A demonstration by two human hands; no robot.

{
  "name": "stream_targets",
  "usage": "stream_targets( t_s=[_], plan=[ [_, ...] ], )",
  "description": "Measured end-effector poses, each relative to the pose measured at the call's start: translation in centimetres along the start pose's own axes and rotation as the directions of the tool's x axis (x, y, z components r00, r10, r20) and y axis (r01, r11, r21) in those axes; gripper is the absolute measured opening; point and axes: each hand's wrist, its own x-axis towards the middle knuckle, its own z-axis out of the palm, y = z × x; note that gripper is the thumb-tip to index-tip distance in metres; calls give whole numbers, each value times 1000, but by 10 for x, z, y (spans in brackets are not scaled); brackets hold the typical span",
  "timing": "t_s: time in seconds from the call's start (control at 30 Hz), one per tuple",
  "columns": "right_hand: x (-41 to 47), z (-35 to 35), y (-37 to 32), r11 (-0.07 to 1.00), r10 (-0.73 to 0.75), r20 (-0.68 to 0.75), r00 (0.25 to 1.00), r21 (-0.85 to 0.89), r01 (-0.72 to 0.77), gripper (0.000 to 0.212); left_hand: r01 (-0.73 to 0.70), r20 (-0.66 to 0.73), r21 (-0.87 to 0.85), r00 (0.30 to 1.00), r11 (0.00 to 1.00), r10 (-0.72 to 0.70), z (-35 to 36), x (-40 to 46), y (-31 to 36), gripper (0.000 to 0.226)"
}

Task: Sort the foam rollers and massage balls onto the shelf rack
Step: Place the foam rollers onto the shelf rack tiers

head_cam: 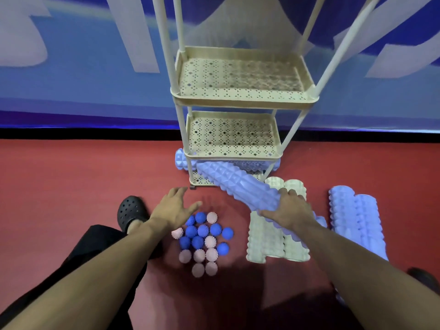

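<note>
Massage balls [202, 241]: nearest of all, a loose cluster on the red floor [71, 177] between the two forearms; spiky little spheres, some deep blue, some pale pink, the pink ones mostly toward the near edge.
Left hand [175, 209]: hovers just over the far side of the ball cluster, fingers spread and straight, gripping nothing.
Black clog [131, 210]: on the floor just left of that hand, perforated top, a dark trouser leg beside it.
Cream rollers [277, 236]: two ridged foam cylinders lying side by side on the floor, right of the balls, partly under the right hand.
Right hand [289, 210]: fingers curled over the near part of a lavender roller [238, 184], holding it.
Lavender roller: long, pale purple, covered in raised pyramid bumps and ribs; held tilted, its far end reaching in at the rack's lowest tier, its near end over the cream rollers.
Spare lavender rollers [357, 222]: lying on the floor at far right, same bumpy texture, close together.
Shelf rack [240, 101]: cream, perforated trays on pale poles; the two upper tiers in view carry nothing.
Bottom-tier roller [181, 160]: another lavender one lying crosswise on the lowest tray, ends sticking out either side.
Blue wall [83, 79]: behind the rack, with pale shapes.
</note>
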Motion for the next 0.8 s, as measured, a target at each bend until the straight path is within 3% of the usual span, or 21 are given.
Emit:
stream_targets(
  t_s=[0.17,0.27,0.37,0.53,0.63,0.8],
  plan=[
    [67,43,19,982,-37,54,998,189,26,88,26,37,-76,999,997,-24,19,32,13,80],
    [69,21,1,967,-114,21,993,230,106,72,53,58,-188,997,981,-42,33,51,25,82],
    [77,10,-10,948,-166,22,986,278,153,56,126,121,-399,989,908,-84,49,69,43,84],
    [108,20,-24,943,-193,35,981,285,175,61,194,149,-539,980,820,-134,78,105,68,70],
    [121,27,-37,938,-199,19,980,293,185,72,225,146,-747,974,625,-175,93,120,80,40],
    [144,47,-56,931,-239,39,970,291,218,87,276,225,-931,949,239,-220,109,137,91,44]
  ],
)
